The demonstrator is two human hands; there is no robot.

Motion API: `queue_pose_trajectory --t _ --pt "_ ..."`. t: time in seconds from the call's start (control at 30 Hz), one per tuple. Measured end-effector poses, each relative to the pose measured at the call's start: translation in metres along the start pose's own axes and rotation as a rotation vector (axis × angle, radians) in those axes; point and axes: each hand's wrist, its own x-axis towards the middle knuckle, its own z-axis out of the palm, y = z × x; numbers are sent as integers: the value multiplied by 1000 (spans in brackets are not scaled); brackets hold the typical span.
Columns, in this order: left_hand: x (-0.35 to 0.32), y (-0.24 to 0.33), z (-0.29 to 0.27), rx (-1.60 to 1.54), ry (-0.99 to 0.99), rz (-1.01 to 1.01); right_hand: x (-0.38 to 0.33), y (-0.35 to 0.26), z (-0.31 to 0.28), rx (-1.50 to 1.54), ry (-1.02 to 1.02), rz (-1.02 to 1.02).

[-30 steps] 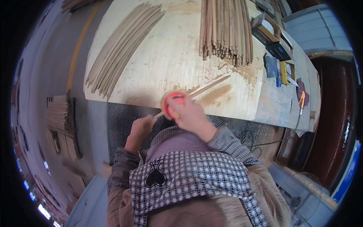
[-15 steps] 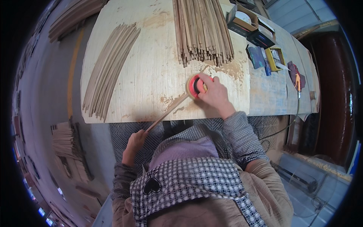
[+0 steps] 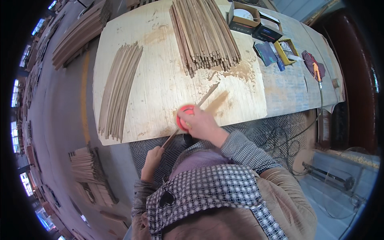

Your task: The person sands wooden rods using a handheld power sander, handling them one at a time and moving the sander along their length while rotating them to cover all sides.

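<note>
My left hand (image 3: 152, 159) grips the near end of a thin wooden strip (image 3: 209, 94) at the table's front edge. The strip slants up to the right across the pale wooden tabletop (image 3: 154, 94). My right hand (image 3: 204, 125) is closed on a round red hand sanding pad (image 3: 183, 121), which lies over the strip near that edge. The pad hides the strip's middle, and the fingers cover part of the pad. Brown dust (image 3: 218, 101) is scattered beside the strip.
A thick bundle of wooden strips (image 3: 204, 36) lies at the back. A smaller row of strips (image 3: 120, 94) is at the left. Boxes with white discs (image 3: 243, 15), a yellow box (image 3: 289, 52) and an orange air blow gun (image 3: 316, 70) with its hose sit on the right.
My right hand and the sanding pad have moved along the strip toward my left hand, uncovering the strip's far end. The whole view has also shifted a little.
</note>
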Motion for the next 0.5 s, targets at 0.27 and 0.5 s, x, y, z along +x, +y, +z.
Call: queue_pose_trajectory --t 0.27,0.5 --pt "-12 -3 -14 -276 165 7 -6 -20 -5 160 -167 5" --pt "-65 23 -89 -644 301 -115 -27 54 -87 173 232 452"
